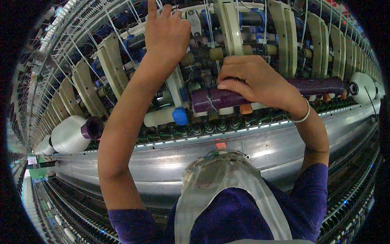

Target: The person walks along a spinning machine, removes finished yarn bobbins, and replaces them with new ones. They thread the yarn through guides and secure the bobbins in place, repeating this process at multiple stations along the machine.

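My left hand (pixel 168 32) reaches up to the top of a textile machine, at a pale bar. One finger stretches upward and the others curl away; whatever their tips hold is hidden. My right hand (pixel 254 79) rests over a long glossy purple tube (pixel 317 86), thumb and fingers pinched near its left end. A fine white thread (pixel 211 101) loops over that end beside the fingertips. Left of the tube lies a pale roller (pixel 158 118) with a blue end cap (pixel 180 116). A small orange piece (pixel 246 109) shows beneath the tube.
Large white yarn packages stand at the left (pixel 70 135) and right (pixel 362 88). Cream upright arms (pixel 229 28) and hanging strands line the machine. A metal ledge (pixel 162 160) crosses in front of me. More machine rows (pixel 87 213) lie behind at both sides.
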Demonstrator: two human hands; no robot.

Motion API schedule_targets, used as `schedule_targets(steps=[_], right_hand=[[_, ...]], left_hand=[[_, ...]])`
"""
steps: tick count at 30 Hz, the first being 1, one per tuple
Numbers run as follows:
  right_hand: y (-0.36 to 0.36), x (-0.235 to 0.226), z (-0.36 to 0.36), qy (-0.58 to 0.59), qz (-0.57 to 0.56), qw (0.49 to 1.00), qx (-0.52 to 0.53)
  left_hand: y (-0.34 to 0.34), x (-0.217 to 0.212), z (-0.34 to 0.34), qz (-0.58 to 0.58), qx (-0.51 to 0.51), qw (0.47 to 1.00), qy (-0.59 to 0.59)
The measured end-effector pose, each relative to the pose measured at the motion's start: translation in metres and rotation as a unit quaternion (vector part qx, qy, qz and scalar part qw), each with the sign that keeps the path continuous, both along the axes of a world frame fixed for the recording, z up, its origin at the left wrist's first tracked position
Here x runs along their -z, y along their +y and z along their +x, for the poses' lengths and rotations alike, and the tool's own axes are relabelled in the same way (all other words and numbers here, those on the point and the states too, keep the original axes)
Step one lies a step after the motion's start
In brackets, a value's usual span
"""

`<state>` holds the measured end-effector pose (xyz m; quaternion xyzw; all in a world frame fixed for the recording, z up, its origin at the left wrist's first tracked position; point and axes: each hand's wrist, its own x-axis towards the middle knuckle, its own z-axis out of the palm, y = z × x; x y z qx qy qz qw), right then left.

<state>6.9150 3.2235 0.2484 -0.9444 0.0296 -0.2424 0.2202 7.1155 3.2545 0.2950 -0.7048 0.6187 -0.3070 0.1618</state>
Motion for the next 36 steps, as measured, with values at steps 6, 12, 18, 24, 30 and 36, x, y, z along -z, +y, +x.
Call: schedule_targets(steps=[6,12,18,24,30,36], right_hand=[[-0.003,0.000,-0.002,0.029,0.016,0.999,0.012],[-0.006,0.004,-0.003,0.013,0.014,1.000,0.010],[-0.005,0.002,-0.002,0.004,0.011,1.000,0.006],[-0.005,0.006,-0.002,-0.005,-0.004,1.000,0.012],[-0.005,-0.004,-0.010,-0.049,-0.026,0.998,0.018],[-0.010,-0.014,-0.093,-0.014,-0.092,0.980,0.177]], left_hand=[[-0.006,-0.002,-0.004,0.090,-0.086,0.992,-0.031],[-0.003,-0.003,-0.012,0.067,-0.078,0.993,-0.052],[-0.007,-0.006,-0.012,0.092,-0.089,0.991,-0.032],[-0.009,0.003,-0.008,0.127,-0.066,0.988,-0.064],[-0.014,-0.003,-0.011,0.127,-0.069,0.988,-0.051],[-0.015,-0.009,-0.021,0.177,-0.108,0.976,-0.065]])
